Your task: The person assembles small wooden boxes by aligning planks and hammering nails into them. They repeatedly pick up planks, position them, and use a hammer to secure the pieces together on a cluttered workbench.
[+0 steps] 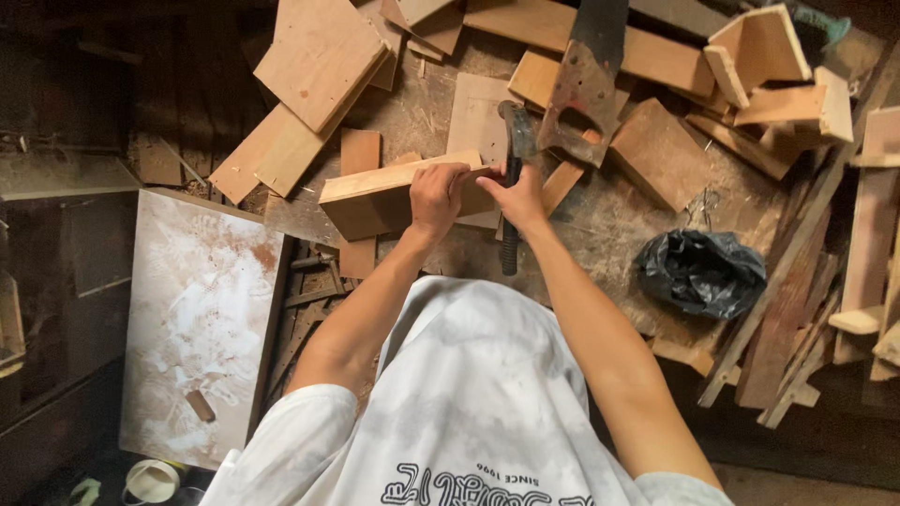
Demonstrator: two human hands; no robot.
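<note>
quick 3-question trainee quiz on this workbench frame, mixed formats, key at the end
1. True or false: the right hand grips the hammer by its dark handle.
2. Multiple choice: the left hand rests on
A. the handsaw
B. the wooden block
C. the black plastic bag
3. Fill in: the black plastic bag lies on the bench to the person's ____ side.

Key: 1 true; 2 B; 3 right
</note>
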